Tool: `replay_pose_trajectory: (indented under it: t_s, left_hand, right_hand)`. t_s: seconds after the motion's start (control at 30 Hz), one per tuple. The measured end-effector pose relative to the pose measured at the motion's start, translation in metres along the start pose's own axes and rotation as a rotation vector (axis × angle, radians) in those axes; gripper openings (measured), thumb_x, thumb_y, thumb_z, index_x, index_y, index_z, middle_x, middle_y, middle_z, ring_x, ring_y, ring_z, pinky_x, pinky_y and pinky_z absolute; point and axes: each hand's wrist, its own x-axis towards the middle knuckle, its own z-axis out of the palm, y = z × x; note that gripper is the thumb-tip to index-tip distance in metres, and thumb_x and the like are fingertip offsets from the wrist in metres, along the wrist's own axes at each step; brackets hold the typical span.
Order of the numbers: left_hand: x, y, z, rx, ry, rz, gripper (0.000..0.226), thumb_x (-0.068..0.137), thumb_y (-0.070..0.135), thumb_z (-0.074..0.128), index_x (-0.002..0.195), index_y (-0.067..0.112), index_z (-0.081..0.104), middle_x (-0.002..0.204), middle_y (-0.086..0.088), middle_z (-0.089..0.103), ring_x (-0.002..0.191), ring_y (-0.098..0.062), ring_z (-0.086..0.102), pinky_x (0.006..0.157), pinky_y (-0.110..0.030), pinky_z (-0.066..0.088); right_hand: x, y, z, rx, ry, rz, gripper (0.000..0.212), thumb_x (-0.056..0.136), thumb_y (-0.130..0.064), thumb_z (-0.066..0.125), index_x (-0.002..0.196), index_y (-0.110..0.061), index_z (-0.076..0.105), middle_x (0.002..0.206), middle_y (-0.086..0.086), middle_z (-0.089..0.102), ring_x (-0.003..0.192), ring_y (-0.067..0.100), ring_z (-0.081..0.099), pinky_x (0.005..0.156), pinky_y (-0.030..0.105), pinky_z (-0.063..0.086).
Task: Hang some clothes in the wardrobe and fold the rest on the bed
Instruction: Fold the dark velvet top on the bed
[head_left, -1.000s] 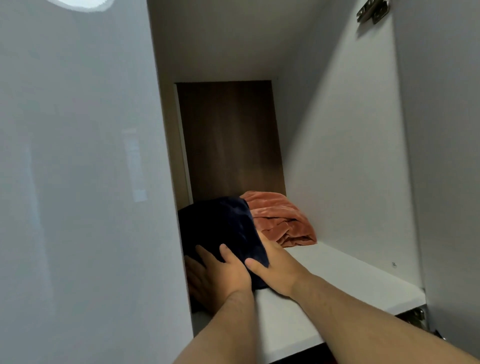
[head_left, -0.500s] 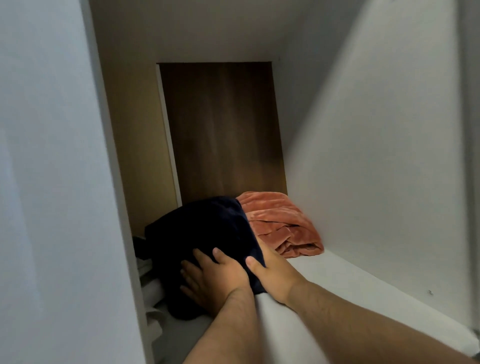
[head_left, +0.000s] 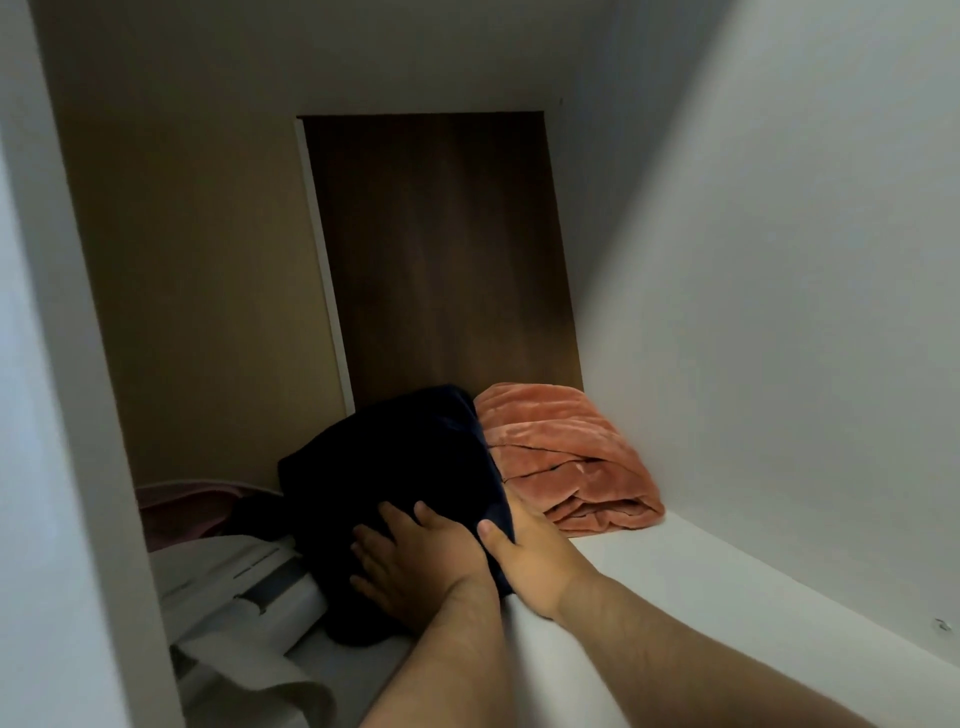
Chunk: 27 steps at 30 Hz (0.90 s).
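Both hands met a folded dark navy garment (head_left: 395, 478) on the white wardrobe shelf (head_left: 675, 587): left hand (head_left: 410, 566) pressed flat-fingered on its front, right hand (head_left: 524, 556) gripped its right edge.

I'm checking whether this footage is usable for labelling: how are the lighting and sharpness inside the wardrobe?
Head view: dim and soft overall; the dark navy garment loses all fold detail in shadow, the orange velvety cloth keeps visible creases, both hands are readable, and wide-angle distortion bends the white side panel.
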Motion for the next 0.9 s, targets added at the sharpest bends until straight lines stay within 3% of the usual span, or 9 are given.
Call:
replay_pose_trajectory:
  t_s: [0.27,0.43,0.53,0.63,0.73,0.83,0.9]
  left_hand:
    - [-0.023,0.003,-0.021,-0.027,-0.088,-0.021,0.059,0.105,0.035,0.031,0.158,0.014,0.015,0.165,-0.014,0.007,0.152,-0.027,0.005,0.121,-0.042,-0.003]
    - [-0.047,0.000,-0.032,-0.037,-0.102,0.040,0.065,0.100,0.030,0.047,0.156,0.008,0.022,0.163,-0.019,0.013,0.151,-0.032,0.011,0.121,-0.044,0.005]
    - [-0.058,0.007,-0.043,0.062,-0.119,0.213,0.071,0.096,0.031,0.054,0.156,0.009,0.022,0.163,-0.018,0.015,0.151,-0.032,0.014,0.121,-0.045,0.010]
    - [-0.070,0.029,-0.051,0.248,-0.141,0.503,0.069,0.096,0.036,0.053,0.155,0.016,0.021,0.163,-0.011,0.018,0.150,-0.027,0.015,0.122,-0.043,0.012]
    - [-0.084,0.048,-0.053,0.319,-0.213,0.719,0.057,0.095,0.040,0.053,0.147,0.024,0.034,0.157,-0.004,0.028,0.147,-0.024,0.020,0.121,-0.042,0.017]
    - [-0.113,0.058,-0.056,0.285,-0.372,0.751,0.048,0.093,0.035,0.056,0.139,0.026,0.045,0.152,-0.001,0.036,0.145,-0.023,0.024,0.119,-0.040,0.020]
    - [-0.137,0.062,-0.064,0.166,-0.517,0.682,0.039,0.091,0.032,0.056,0.128,0.024,0.055,0.142,-0.001,0.047,0.134,-0.025,0.038,0.110,-0.040,0.033]
  right_hand:
    - [-0.007,-0.003,0.000,0.031,-0.015,0.076,0.069,0.083,-0.062,0.049,0.146,-0.059,0.021,0.155,-0.019,0.033,0.141,0.006,0.034,0.119,0.039,0.030]
    - [-0.038,-0.023,-0.028,-0.014,0.119,0.169,0.049,0.091,-0.054,0.051,0.138,-0.042,0.046,0.135,-0.015,0.054,0.125,0.008,0.052,0.105,0.031,0.042]
    - [-0.064,-0.032,-0.066,-0.263,0.198,0.169,0.062,0.085,-0.065,0.043,0.141,-0.039,0.043,0.138,-0.013,0.054,0.126,0.012,0.053,0.106,0.036,0.045]
    - [-0.086,-0.045,-0.105,-0.504,0.241,0.154,0.051,0.086,-0.053,0.045,0.134,-0.037,0.048,0.126,-0.011,0.060,0.116,0.016,0.057,0.099,0.035,0.049]
    - [-0.103,-0.063,-0.132,-0.700,0.248,0.154,0.050,0.093,-0.040,0.051,0.141,-0.028,0.044,0.134,-0.003,0.054,0.126,0.022,0.049,0.103,0.036,0.043]
    - [-0.121,-0.073,-0.151,-0.825,0.238,0.224,0.060,0.097,-0.033,0.053,0.151,-0.020,0.032,0.148,0.002,0.043,0.137,0.025,0.039,0.111,0.037,0.037]
    - [-0.134,-0.078,-0.156,-0.772,0.264,0.256,0.062,0.097,-0.031,0.055,0.153,-0.019,0.029,0.153,0.002,0.039,0.141,0.023,0.036,0.114,0.035,0.033]
